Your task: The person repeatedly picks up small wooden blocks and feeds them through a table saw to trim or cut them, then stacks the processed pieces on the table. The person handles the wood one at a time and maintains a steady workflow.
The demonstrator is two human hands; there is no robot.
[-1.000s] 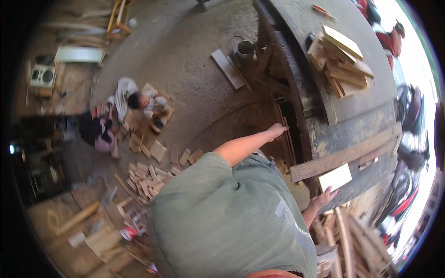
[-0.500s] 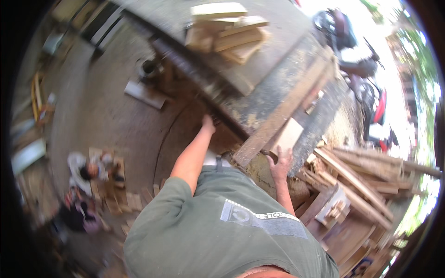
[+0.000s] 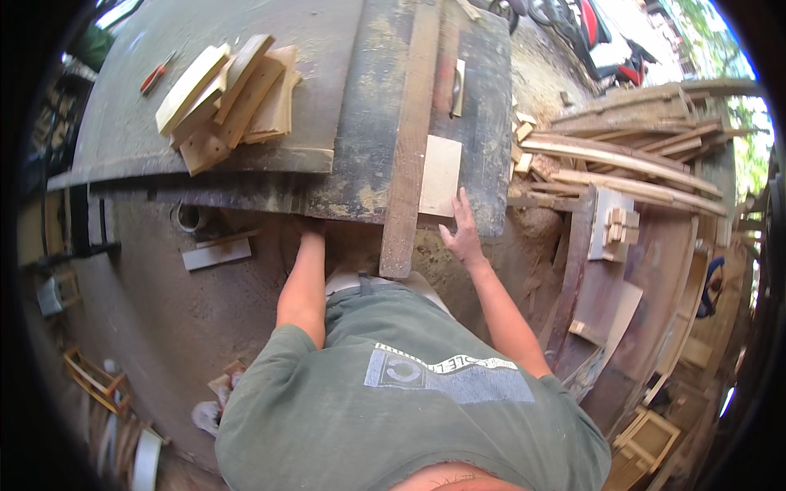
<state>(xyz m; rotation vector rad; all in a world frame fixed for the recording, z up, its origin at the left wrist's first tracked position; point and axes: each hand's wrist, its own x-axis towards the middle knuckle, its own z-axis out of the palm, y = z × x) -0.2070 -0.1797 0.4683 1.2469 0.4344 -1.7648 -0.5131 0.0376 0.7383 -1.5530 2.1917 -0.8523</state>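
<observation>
The right hand (image 3: 462, 233), fingers spread, is beside the board (image 3: 440, 176), near the table's (image 3: 372, 147) front right corner. The left hand (image 3: 311, 228), mostly hidden under the front edge: grip unclear. Lettering marks the shirt (image 3: 393, 413).

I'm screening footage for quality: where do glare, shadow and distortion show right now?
In the head view, glare bleaches the background beyond the motorbike, upper right; head view: the left hand is mostly hidden at the shaded edge of the workbench; head view: fisheye bends shapes toward the black rim.
</observation>
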